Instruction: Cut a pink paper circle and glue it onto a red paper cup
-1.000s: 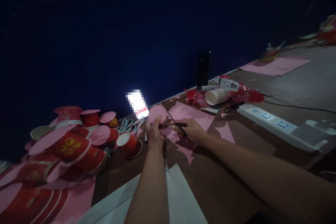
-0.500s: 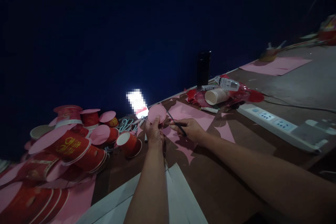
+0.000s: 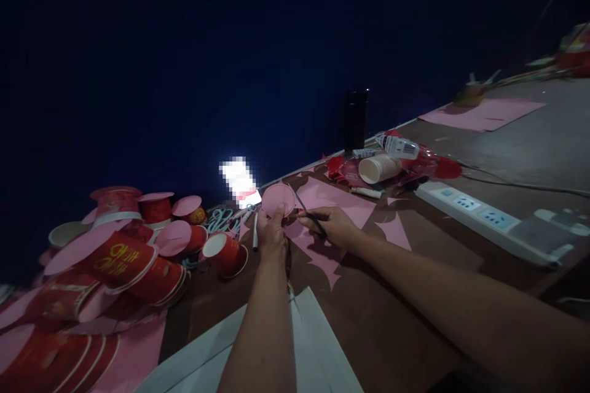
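Note:
My left hand [image 3: 271,234] is closed on a round pink paper disc [image 3: 278,198], held up above the brown table [image 3: 415,282]. My right hand [image 3: 332,226] grips dark scissors [image 3: 308,212] whose blades point up toward the disc's right edge. Under both hands lies pink paper [image 3: 328,196] with cut-out scraps. A red paper cup [image 3: 224,253] lies on its side just left of my left hand.
A heap of red cups with pink lids [image 3: 115,252] fills the left. Behind are a black cylinder [image 3: 356,119], a stack of paper cups [image 3: 380,168], a glue bottle [image 3: 399,146], a white power strip [image 3: 488,218], more pink paper [image 3: 483,113] and white sheets [image 3: 304,344].
The pink disc has turned slightly in my left hand and shifted a little right; the scissors stay at its edge. The view has drifted slightly.

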A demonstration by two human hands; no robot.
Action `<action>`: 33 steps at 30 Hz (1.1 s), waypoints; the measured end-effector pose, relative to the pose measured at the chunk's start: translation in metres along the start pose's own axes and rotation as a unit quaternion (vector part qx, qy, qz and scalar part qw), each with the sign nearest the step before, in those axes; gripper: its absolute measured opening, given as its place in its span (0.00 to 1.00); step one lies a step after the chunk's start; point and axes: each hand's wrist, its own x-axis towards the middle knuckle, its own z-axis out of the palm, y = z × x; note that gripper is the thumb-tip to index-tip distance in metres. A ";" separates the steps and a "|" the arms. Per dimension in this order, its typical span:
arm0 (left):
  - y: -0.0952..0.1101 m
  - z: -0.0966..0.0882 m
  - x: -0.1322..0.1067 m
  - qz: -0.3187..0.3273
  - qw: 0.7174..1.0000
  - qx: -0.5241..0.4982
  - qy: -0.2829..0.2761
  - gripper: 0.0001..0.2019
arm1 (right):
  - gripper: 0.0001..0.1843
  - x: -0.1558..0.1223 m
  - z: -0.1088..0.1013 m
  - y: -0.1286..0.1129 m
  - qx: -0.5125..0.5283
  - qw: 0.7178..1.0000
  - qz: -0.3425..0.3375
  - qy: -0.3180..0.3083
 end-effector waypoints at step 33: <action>-0.001 -0.003 0.001 -0.018 0.999 -0.029 -0.017 0.21 | 0.25 0.000 -0.001 0.002 0.010 1.000 -0.003 0.005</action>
